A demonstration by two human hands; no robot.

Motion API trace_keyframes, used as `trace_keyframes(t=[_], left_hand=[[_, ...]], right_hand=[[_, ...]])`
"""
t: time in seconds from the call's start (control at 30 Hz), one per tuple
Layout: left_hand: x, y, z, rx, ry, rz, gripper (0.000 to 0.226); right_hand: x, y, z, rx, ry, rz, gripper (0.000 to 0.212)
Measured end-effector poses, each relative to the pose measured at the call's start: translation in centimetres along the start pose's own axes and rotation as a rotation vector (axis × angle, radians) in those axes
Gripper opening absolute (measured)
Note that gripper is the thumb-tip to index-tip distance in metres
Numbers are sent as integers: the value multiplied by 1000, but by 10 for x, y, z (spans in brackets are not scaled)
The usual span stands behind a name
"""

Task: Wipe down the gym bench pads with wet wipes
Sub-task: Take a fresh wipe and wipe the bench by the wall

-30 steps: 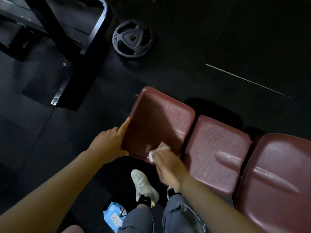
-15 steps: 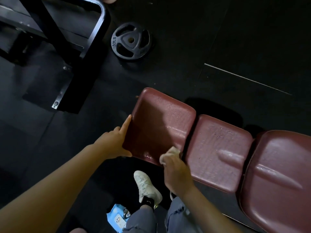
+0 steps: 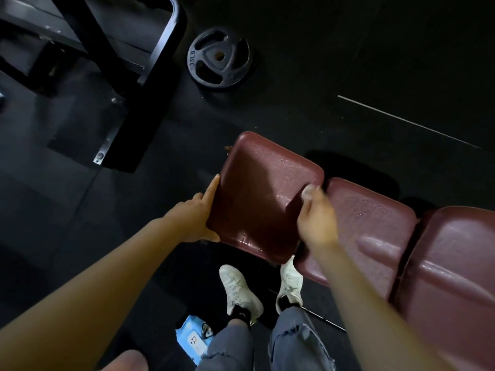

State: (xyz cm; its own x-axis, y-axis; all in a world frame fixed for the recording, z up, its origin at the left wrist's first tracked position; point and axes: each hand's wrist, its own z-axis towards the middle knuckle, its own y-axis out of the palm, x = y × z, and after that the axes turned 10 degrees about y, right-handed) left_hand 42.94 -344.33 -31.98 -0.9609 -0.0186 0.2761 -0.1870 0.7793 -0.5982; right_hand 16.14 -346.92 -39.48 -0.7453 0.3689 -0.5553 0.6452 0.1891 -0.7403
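The left hand (image 3: 195, 218) gripped the near left edge of the end pad (image 3: 262, 194), a maroon cushion that sat at the left end of the gym bench; its forefinger lay straight along the pad's side while the thumb curled under the near corner. The right hand (image 3: 316, 218) rested over the gap between the end pad and the middle pad (image 3: 367, 228), its fingers (image 3: 310, 191) curled round a wet wipe (image 3: 308, 188), of which only a pale, blurred bit showed at the fingertips; the wipe touched the right edge of the end pad. The end pad's surface shone wet in patches, and so did the middle pad and the large pad (image 3: 455, 277) at the right, which lay just beside each other in a row. Below the bench stood two white sneakers (image 3: 241, 290) on the dark floor (image 3: 294, 103), with grey ripped jeans (image 3: 294, 344) above them; a blue pack of wipes (image 3: 194, 341) lay on the floor just left of the left leg. Well apart from the bench, a black weight plate (image 3: 218, 58) marked 33LB lay flat on the floor; a black steel frame (image 3: 150, 76) stood to its left; a thin pale line (image 3: 407, 121) crossed the floor at the upper right.
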Motion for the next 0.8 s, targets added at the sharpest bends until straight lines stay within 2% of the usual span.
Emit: trace_keyframes(t=[0.07,0.13,0.27,0.37,0.4,0.47,0.57,0.63,0.7,0.8], left_hand=[[1,0,0,1,-4,7,145],[2,0,1,6,-10,9,144],[3,0,-3,24,-19,-5,144],[0,-3,-6,28,0,-69,143],[-2,-5,-7,11,4,-125,142],[-6,-12,-8,-48,20,-314,133],[-19,-24,-16,-104,-23,-601,90],[-28,-21,-23,-16,-107,-713,68],[-26,-13,-29,84,-137,-782,56],[-16,0,-33,146,-125,-859,70]], right_hand=[[14,11,-64,-119,-52,39,22],[27,24,-105,-126,-50,85,16],[27,36,-125,-183,88,139,13],[6,36,-127,-145,187,146,14],[-6,39,-126,-123,151,141,15],[-37,52,-124,-124,-53,125,17],[-86,78,-120,-255,-491,-27,21],[-98,84,-113,-334,-705,-122,23],[-79,78,-105,-351,-745,-65,27],[-5,49,-108,-310,-559,-29,28]])
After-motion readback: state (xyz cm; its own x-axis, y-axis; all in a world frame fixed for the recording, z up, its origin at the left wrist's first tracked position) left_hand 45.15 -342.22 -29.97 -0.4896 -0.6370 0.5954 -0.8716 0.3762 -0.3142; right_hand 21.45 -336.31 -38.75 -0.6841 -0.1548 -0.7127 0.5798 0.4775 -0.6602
